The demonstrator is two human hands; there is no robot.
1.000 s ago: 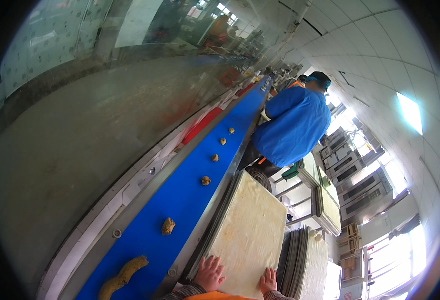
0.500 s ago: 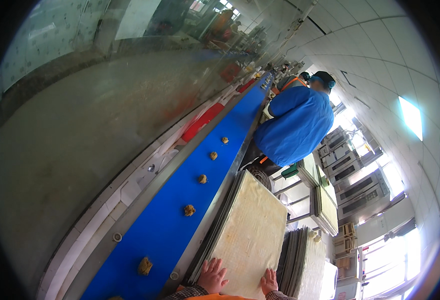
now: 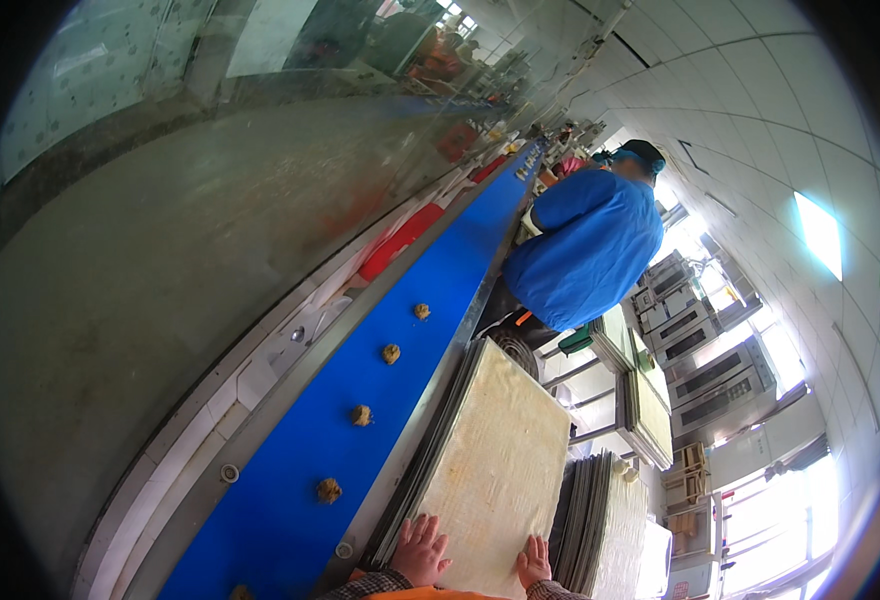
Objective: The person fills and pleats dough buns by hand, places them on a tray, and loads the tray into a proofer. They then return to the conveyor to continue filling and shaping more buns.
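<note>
Both hands rest at the near end of a stack of flat trays [image 3: 495, 450] whose top one is covered with a pale cloth-like sheet. My left hand [image 3: 421, 551] lies on its left corner, fingers spread. On the right edge my right hand [image 3: 534, 562] sits with fingers stretched out, holding nothing. Left of the stack runs a blue conveyor belt [image 3: 290, 500]. Small brown lumps are spaced along it in a row, the closest full one [image 3: 329, 490] ahead of my left hand.
A person in a blue smock [image 3: 590, 235] stands by the belt ahead. Another tray stack [image 3: 615, 520] is at my right, with further trays [image 3: 645, 410] on a rack beyond. Red trays [image 3: 400, 243] lie past the belt, beside a glass partition [image 3: 210, 250]. Ovens [image 3: 725, 390] line the right side.
The brown lumps have travelled along the belt toward me, and the nearest has almost left the lower edge. My hands stay on the tray stack.
</note>
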